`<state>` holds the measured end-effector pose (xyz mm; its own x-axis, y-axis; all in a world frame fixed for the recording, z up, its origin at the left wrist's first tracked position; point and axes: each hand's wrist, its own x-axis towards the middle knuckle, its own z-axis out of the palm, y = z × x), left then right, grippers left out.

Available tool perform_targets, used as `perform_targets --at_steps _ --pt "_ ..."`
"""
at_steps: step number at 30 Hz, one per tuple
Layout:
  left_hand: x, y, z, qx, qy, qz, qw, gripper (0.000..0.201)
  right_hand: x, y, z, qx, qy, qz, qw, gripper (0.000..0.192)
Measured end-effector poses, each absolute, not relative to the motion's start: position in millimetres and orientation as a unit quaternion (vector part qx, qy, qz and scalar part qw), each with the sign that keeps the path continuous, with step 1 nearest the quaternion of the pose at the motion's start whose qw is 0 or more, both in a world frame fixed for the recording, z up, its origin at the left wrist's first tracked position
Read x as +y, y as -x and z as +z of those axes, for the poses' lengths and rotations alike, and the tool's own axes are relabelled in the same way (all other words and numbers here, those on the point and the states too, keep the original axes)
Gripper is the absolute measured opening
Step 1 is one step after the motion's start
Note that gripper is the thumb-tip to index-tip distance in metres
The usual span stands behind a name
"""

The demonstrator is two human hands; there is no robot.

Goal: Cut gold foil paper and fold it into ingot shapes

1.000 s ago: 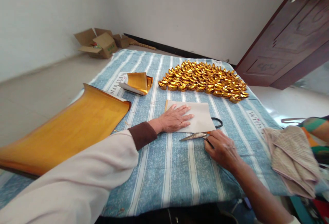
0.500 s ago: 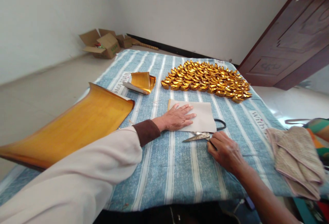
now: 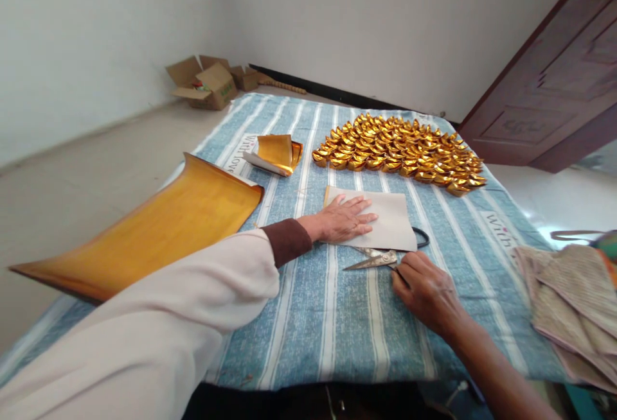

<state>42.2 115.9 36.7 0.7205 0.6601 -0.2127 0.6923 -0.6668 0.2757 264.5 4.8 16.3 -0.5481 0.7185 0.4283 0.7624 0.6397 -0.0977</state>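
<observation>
My left hand (image 3: 343, 218) lies flat with fingers spread on a sheet of paper (image 3: 393, 214), pale side up, with a thin gold strip along its left edge. My right hand (image 3: 424, 286) is closed around one handle of the scissors (image 3: 380, 260) just below the paper. Their blades are parted and point left; one blade runs partly under the paper. The other black handle loop sticks out past the paper's right edge.
Many folded gold paper ingots (image 3: 400, 150) stand in rows at the back right. A small curled gold stack (image 3: 276, 153) and a large curled gold sheet (image 3: 159, 227) lie left. A beige towel (image 3: 569, 298) hangs at right; cardboard boxes (image 3: 212, 86) sit on the floor behind.
The view has shifted a little, so everything appears farther right. The scissor blades stand wider apart than before. My left hand stays flat on the paper.
</observation>
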Motion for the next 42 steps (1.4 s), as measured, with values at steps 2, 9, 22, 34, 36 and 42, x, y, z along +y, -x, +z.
perform_targets --at_steps 2,9,22,34,36,42 --pt "114.7 -42.9 39.7 0.375 -0.909 -0.052 0.172 0.053 7.6 -258.9 15.8 -0.877 0.422 -0.061 0.223 0.026" --pt "112.1 -43.6 46.0 0.374 -0.908 -0.069 0.176 0.054 10.3 -237.4 15.5 -0.879 0.415 -0.076 0.222 0.027" --pt "114.3 -44.6 40.3 0.372 -0.909 -0.056 0.18 0.057 12.1 -224.8 14.3 -0.881 0.405 -0.077 0.232 0.028" --pt "115.0 -44.8 38.6 0.37 -0.91 -0.05 0.181 0.06 10.2 -216.1 17.9 -0.882 0.406 -0.065 0.23 0.028" --pt "115.0 -44.9 38.9 0.369 -0.911 -0.05 0.18 0.059 10.8 -212.2 18.0 -0.885 0.401 -0.061 0.229 0.028" --pt "116.2 -44.7 36.6 0.371 -0.909 -0.04 0.186 0.061 1.4 -214.9 21.0 -0.891 0.389 -0.036 0.232 0.029"
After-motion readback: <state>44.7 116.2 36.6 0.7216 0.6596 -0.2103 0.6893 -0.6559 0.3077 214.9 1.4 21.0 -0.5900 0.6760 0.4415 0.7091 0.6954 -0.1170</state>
